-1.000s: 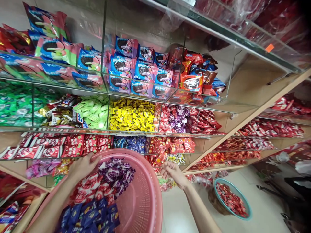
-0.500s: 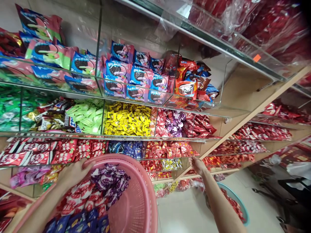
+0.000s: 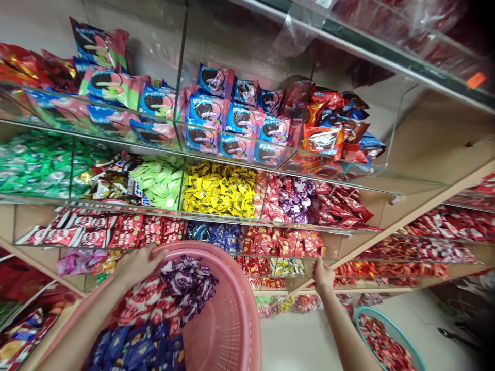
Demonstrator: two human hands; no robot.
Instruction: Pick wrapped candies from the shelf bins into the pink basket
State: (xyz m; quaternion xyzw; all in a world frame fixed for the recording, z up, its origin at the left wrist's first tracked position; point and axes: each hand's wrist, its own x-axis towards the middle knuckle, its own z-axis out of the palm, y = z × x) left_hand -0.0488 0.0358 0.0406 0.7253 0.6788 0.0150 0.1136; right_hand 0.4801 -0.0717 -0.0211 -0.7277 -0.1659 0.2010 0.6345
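Note:
My left hand (image 3: pixel 141 264) grips the rim of a pink plastic basket (image 3: pixel 232 314) at the lower left. Inside the basket lie purple-and-white candies (image 3: pixel 189 286), red-and-white candies (image 3: pixel 149 304) and dark blue packets (image 3: pixel 135 348), heaped to its left side. My right hand (image 3: pixel 323 273) is raised at the shelf edge, just below the right end of a row of red packets (image 3: pixel 284 241). Its fingers are bent together and small in view; whether anything is between them cannot be made out.
Glass-fronted shelves hold yellow candies (image 3: pixel 218 190), green candies (image 3: pixel 36 165) and cookie packs (image 3: pixel 207 109). A slanting wooden panel (image 3: pixel 417 214) divides the shelving at right. A teal basket (image 3: pixel 402 330) of red candies stands on the floor (image 3: pixel 299 335).
The view has shifted, so shelves and the pink basket appear further right. My left hand still grips the basket rim. My right hand stays by the lower shelf edge and now points more upward.

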